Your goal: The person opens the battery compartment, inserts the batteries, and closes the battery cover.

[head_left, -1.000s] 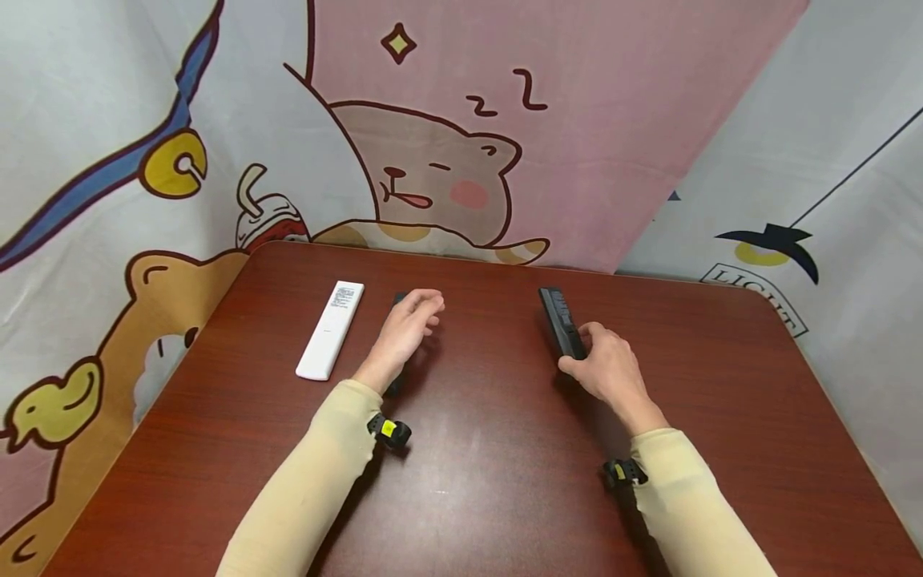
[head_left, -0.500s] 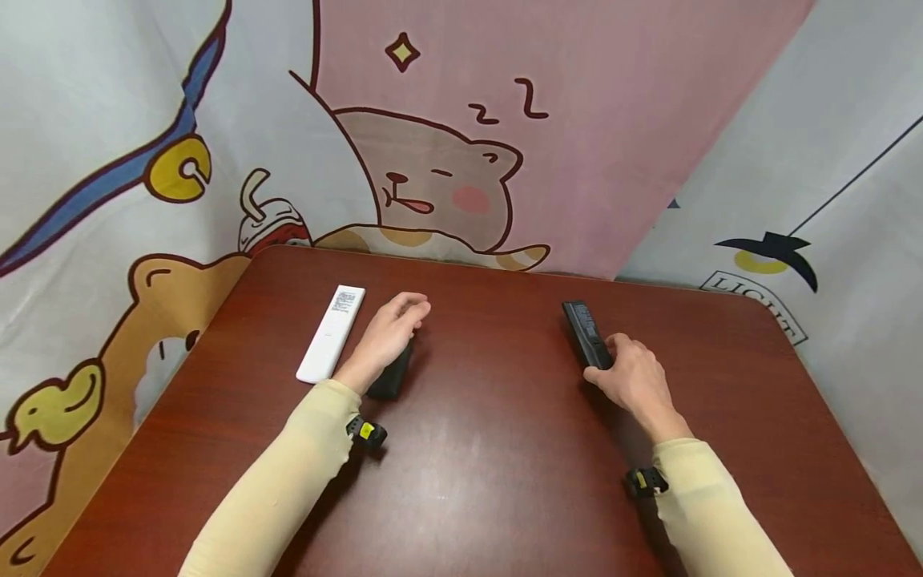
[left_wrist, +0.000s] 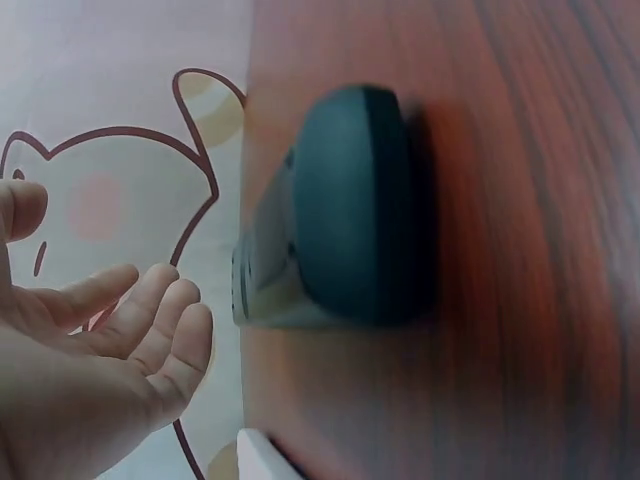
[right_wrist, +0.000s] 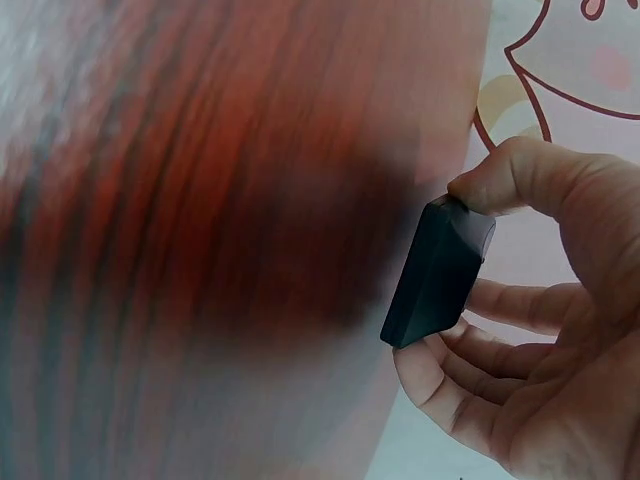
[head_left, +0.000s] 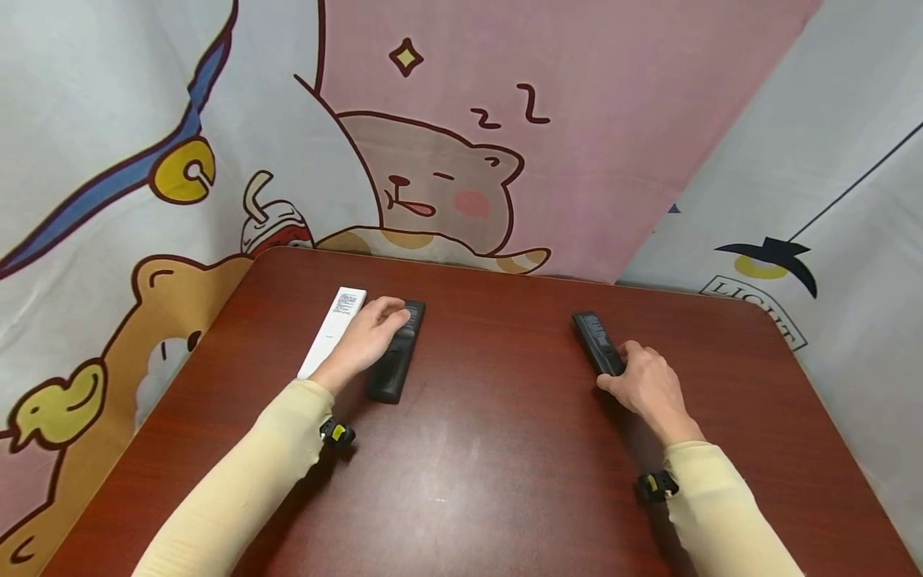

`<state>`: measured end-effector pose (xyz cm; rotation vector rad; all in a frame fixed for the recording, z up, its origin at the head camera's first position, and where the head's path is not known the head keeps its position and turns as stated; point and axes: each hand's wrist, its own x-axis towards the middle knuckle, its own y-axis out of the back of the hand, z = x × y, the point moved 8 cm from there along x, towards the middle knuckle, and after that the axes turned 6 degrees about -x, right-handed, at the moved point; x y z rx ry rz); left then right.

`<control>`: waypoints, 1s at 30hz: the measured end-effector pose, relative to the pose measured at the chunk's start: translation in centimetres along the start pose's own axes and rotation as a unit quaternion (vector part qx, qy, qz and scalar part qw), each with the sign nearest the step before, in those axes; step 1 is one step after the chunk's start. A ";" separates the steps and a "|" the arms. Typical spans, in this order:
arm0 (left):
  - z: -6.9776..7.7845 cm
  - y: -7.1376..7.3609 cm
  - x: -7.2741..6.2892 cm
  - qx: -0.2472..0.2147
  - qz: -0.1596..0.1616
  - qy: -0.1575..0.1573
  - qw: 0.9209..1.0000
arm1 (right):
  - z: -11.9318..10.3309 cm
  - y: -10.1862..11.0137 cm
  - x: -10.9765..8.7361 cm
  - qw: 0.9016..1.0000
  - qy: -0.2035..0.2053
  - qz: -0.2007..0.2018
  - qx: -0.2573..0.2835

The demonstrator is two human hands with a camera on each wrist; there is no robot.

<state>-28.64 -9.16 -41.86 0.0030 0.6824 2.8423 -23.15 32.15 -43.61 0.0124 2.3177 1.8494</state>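
Note:
In the head view, my left hand [head_left: 364, 336] is held over the gap between a white remote control [head_left: 328, 332] and a black remote control [head_left: 389, 373], hiding part of each. Its fingers are relaxed and grip nothing, as the left wrist view confirms, where the black remote's end [left_wrist: 350, 210] stands apart from the hand [left_wrist: 110, 370]. Over on the right, my right hand [head_left: 652, 389] holds a second black remote control [head_left: 597, 340] by its near end. Seen from the right wrist, thumb and fingers [right_wrist: 425, 385] pinch its two edges, and it looks raised off the table.
A brown wooden table [head_left: 476, 449] lies under everything. Behind it and along its sides hangs a cloth [head_left: 577, 160] printed with cartoon animals. A dark camera strap [head_left: 337, 433] sits at the left wrist, and another wrist camera [head_left: 656, 486] at the right.
My left hand has moved left, uncovering more of the left black remote control. Still gripping the other black remote control, my right hand has shifted to the right and slightly nearer.

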 end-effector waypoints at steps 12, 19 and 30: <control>0.0 1.6 0.7 0.116 0.026 -0.058 0.991 | 1.6 -0.2 0.4 1.000 0.000 -0.004 -0.025; -0.2 2.6 0.9 0.167 0.034 -0.071 0.983 | 2.1 -0.2 0.8 0.999 0.001 -0.007 -0.034; 0.6 3.5 1.5 0.236 0.036 -0.090 0.967 | 0.2 1.9 1.2 0.995 0.059 -0.052 -0.059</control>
